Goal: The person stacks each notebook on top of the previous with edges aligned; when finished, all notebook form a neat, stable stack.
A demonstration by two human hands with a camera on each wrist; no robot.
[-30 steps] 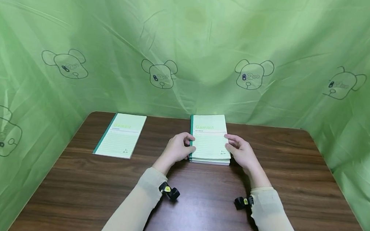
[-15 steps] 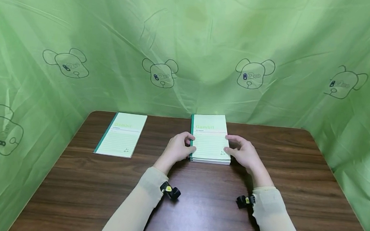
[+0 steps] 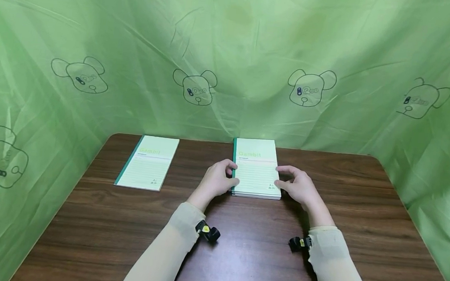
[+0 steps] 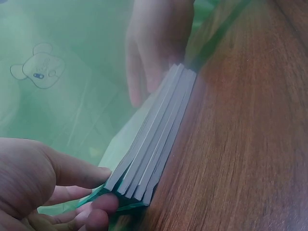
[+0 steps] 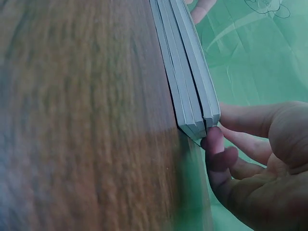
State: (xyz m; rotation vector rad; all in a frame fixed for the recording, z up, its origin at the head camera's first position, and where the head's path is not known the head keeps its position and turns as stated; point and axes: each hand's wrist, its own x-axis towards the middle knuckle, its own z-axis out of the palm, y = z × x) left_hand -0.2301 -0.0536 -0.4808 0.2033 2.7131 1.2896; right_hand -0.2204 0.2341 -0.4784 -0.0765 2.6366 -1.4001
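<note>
A stack of several notebooks (image 3: 253, 161) lies near the table's far edge, each with a pale cover and green spine. My left hand (image 3: 218, 178) holds the stack's spine side, its thumb at the top cover's edge and the other fingers curled by the spines. At the opposite side, my right hand (image 3: 297, 185) pinches the stack's edge between thumb and fingers. The right wrist view shows a narrow gap between the upper and lower notebooks (image 5: 185, 72) near that hand's fingertips. In the left wrist view, the page edges (image 4: 151, 139) fan slightly apart near the spines.
A single matching notebook (image 3: 148, 163) lies to the left on the brown wooden table (image 3: 239, 257). Behind the table hangs a green curtain (image 3: 250, 35) with bear-head drawings. A small black camera sits on each wrist (image 3: 209, 232).
The top notebook's near edge has come closer in line with those below. Both hands stay at the stack's sides, with only slight finger shifts. The head view has tilted a little.
</note>
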